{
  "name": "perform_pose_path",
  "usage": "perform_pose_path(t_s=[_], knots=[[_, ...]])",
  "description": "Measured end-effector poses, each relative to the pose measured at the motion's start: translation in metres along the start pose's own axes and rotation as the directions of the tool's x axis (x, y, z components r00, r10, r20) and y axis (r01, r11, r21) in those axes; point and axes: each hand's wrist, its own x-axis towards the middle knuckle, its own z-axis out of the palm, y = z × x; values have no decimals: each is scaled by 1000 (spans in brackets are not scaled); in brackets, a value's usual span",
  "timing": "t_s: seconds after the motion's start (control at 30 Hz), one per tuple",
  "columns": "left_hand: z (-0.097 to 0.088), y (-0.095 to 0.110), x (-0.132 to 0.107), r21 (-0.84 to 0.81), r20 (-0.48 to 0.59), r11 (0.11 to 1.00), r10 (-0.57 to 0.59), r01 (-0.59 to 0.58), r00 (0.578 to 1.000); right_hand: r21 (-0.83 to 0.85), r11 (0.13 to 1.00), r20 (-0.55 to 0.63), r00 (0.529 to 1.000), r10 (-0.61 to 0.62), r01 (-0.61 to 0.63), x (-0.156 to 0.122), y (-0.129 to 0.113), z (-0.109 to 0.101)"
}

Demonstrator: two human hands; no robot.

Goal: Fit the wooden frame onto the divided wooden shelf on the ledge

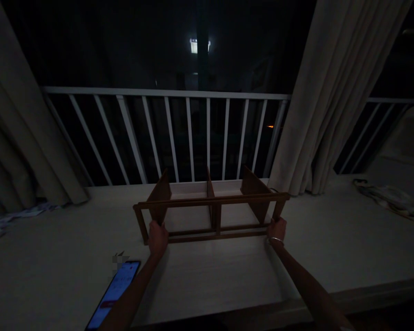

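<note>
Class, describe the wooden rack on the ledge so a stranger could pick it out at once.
Find the white railing across the dark window; a pale ledge runs below it. At the ledge's middle stands the wooden rack, held at its ends by the left hand and right hand. It alone is a brown open frame with upright dividers, unlike the flat, lit phone nearer left.

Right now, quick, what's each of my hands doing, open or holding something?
Left hand: closed on the wooden rack, near its left end.
Right hand: closed on the same rack, at its right end.
</note>
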Motion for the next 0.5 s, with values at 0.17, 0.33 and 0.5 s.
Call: perform_pose_path(t_s=[0.17,0.33,0.5], knots=[[6,-5,3,23,-22,1000,13,-12,1000,59,997,-47,997,55,-52,1,-6,5],[8,-10,7,15,-39,1000,20,-19,999,103,991,-47,995,93,-88,2,-8,12],[11,-13,7,-6,-94,995,98,-99,991,95,993,-74,994,81,-74,2,-8,17]])
